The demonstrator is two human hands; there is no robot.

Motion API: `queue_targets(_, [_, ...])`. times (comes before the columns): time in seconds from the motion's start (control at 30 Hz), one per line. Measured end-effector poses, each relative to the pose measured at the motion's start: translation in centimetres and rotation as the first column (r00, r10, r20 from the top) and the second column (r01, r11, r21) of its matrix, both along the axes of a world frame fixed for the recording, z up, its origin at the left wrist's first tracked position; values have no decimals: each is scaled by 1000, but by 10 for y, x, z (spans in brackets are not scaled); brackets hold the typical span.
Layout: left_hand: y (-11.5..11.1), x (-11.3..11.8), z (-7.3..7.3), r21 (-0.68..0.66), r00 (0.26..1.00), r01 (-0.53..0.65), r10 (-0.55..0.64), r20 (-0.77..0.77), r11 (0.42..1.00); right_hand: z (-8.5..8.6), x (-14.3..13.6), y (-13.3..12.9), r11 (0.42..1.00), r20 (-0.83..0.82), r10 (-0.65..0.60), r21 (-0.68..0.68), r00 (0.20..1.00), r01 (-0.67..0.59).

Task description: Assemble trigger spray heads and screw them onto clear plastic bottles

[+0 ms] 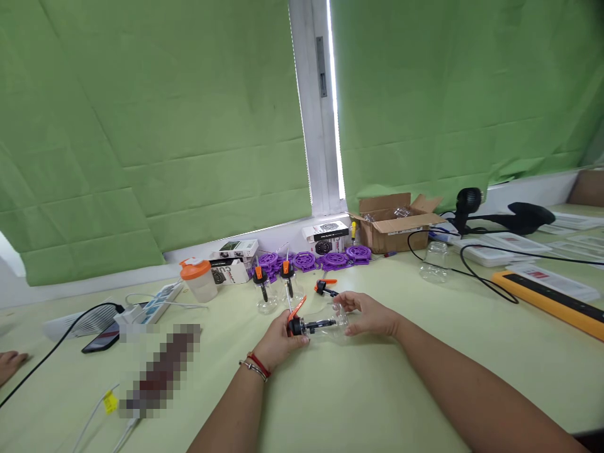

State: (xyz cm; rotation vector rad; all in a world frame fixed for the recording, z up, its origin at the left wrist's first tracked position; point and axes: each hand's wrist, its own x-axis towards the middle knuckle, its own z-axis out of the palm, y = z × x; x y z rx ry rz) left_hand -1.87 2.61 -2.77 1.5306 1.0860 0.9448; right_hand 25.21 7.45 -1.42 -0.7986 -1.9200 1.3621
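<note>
A clear bottle [325, 324] with a black and orange pump top [296, 324] lies sideways between my hands, just over the table. My left hand [278, 340] is closed round the pump-top end. The fingers of my right hand [361, 314] are wrapped round the wide end of the bottle. Inside the clear body a black stem is visible. Behind it, a loose black and orange pump top [325, 288] rests on the table. Two more clear bottles with such tops, one of them here [267, 302], stand upright behind my left hand.
Purple plastic parts [304, 260], small printed boxes [231, 270] and an open cardboard box [396, 236] line the back. An orange-lidded cup [198, 280], phone [101, 340] and cables lie left. A clear jar [435, 263] and a yellow-black bar [550, 302] are right. Another person's hand [10, 365] shows far left.
</note>
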Motion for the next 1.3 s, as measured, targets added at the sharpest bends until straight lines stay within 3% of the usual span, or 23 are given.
queue_targets(0.57, [-2,2,4,7,999,-38,39,-10,999,-2,-4,1,989,-81,-19,-144,997,7])
queue_targets(1.3, [-4,4,6,13,999,-51,51,0,999,-6,-3,4,984,-112,-7,-178,994,-13])
